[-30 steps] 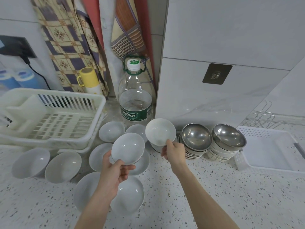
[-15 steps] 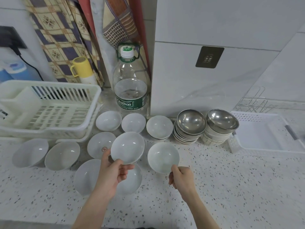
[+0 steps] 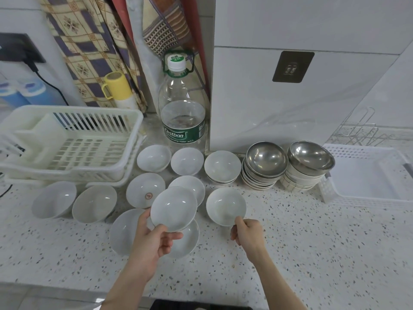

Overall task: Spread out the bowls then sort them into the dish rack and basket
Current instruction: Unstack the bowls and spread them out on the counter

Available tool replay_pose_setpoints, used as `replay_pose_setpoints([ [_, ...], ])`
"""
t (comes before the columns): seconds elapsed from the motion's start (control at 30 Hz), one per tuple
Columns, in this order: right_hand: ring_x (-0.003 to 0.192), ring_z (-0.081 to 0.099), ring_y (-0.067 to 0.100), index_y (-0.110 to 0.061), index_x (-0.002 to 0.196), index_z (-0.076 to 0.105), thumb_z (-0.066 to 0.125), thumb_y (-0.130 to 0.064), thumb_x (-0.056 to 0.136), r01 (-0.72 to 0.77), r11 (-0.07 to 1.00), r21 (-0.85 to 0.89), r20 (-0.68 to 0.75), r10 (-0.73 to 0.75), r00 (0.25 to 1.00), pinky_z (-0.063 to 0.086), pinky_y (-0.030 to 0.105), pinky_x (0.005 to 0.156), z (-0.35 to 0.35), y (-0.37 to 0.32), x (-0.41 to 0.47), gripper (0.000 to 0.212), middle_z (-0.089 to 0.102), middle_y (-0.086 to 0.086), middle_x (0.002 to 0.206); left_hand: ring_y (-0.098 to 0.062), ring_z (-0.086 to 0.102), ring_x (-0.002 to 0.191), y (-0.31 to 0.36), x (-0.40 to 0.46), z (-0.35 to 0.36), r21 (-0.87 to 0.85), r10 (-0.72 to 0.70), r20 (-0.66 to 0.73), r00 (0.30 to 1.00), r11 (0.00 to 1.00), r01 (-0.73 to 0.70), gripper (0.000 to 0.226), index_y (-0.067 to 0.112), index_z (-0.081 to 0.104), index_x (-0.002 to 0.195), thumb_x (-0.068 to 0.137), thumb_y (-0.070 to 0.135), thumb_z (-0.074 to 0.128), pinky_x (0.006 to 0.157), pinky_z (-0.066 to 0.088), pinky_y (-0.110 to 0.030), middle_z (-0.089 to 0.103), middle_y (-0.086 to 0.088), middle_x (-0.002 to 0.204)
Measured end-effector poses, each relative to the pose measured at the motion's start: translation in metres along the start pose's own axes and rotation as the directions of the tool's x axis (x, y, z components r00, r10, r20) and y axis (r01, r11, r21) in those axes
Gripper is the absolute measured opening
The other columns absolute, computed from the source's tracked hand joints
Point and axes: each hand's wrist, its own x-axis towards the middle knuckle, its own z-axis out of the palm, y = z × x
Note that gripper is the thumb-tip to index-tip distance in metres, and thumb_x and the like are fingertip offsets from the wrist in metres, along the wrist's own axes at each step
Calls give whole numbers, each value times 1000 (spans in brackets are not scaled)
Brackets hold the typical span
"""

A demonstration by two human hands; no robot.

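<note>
My left hand (image 3: 154,240) grips a white bowl (image 3: 173,208) by its near rim, tilted above the counter. My right hand (image 3: 248,232) pinches the near rim of another white bowl (image 3: 225,205), which sits low on the speckled counter. Several white bowls lie spread around them, among them one with a brown mark (image 3: 145,190). A short white stack (image 3: 222,166) stands by the wall, then two stacks topped with steel bowls (image 3: 266,158) (image 3: 310,154). The white dish rack (image 3: 73,144) is at the left, the white basket (image 3: 366,173) at the right.
A large water bottle (image 3: 183,113) stands at the back behind the bowls. A yellow mug (image 3: 117,86) sits on a flask behind the rack. A wire rack (image 3: 362,130) is behind the basket. The counter's front edge (image 3: 67,289) runs near my forearms.
My right hand carried its white bowl from the stack by the wall down to the counter in front. The left hand kept its bowl raised in about the same place.
</note>
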Motion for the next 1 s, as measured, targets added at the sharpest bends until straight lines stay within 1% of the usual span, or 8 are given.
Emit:
replay_pose_setpoints([
  [0.2, 37, 43, 16, -1, 50, 58, 47, -6, 91, -47, 997, 55, 9, 47, 999, 37, 25, 41, 3, 0, 5, 42, 59, 12, 48, -12, 56, 42, -4, 0, 1, 18, -21, 8, 1000, 1000, 21, 54, 34, 37, 137, 96, 1, 48, 41, 45, -23, 73, -28, 78],
  [0.3, 39, 44, 16, -1, 53, 59, 48, -9, 92, -67, 996, 60, 26, 65, 998, 37, 26, 42, 3, 0, 7, 41, 61, 10, 51, -12, 57, 43, -4, 0, 1, 8, -27, 23, 999, 1000, 27, 54, 35, 37, 136, 96, 0, 48, 40, 45, -22, 73, -29, 80],
  [0.4, 41, 44, 14, -3, 56, 60, 50, -17, 95, -81, 995, 54, 55, 78, 995, 36, 25, 44, 4, 0, 8, 43, 61, 7, 52, -13, 58, 44, -5, 1, 3, 11, -26, 37, 999, 1000, 26, 55, 37, 37, 134, 96, -2, 47, 40, 45, -22, 73, -29, 81],
  [0.47, 42, 43, 12, -5, 59, 63, 50, -26, 98, -94, 995, 44, 85, 90, 992, 35, 23, 44, 3, -1, 8, 46, 61, 5, 52, -13, 60, 45, -6, 1, 6, 19, -28, 47, 998, 999, 27, 54, 38, 38, 131, 95, -2, 47, 40, 45, -22, 73, -29, 81],
  [0.57, 40, 41, 10, -3, 71, 67, 48, -38, 100, -133, 988, 77, 154, 120, 981, 32, 21, 42, 1, -1, 6, 49, 65, 7, 58, -14, 60, 45, -7, 0, 8, 28, -34, 60, 998, 999, 32, 52, 39, 40, 126, 95, -2, 46, 41, 45, -22, 73, -29, 81],
  [0.67, 39, 40, 8, -2, 78, 68, 48, -42, 100, -176, 977, 124, 176, 152, 973, 29, 19, 40, 1, -1, 5, 50, 66, 7, 62, -14, 60, 46, -7, 0, 9, 19, -36, 72, 997, 999, 35, 50, 40, 43, 122, 95, -2, 47, 40, 45, -22, 73, -29, 82],
  [0.87, 37, 36, 9, -3, 76, 66, 50, -43, 98, -225, 950, 214, 185, 187, 965, 27, 19, 38, 2, -1, 4, 49, 65, 8, 62, -14, 60, 46, -7, -4, 10, 36, -46, 90, 995, 998, 43, 51, 43, 43, 121, 94, -1, 49, 40, 45, -23, 73, -29, 83],
  [1.0, 38, 38, 8, -4, 76, 67, 54, -45, 96, -284, 914, 289, 207, 230, 951, 28, 20, 37, 3, 0, 3, 48, 64, 1, 56, -14, 61, 46, -11, -9, 10, 49, -70, 108, 992, 997, 65, 51, 44, 45, 119, 95, -1, 48, 39, 44, -22, 73, -29, 84],
])
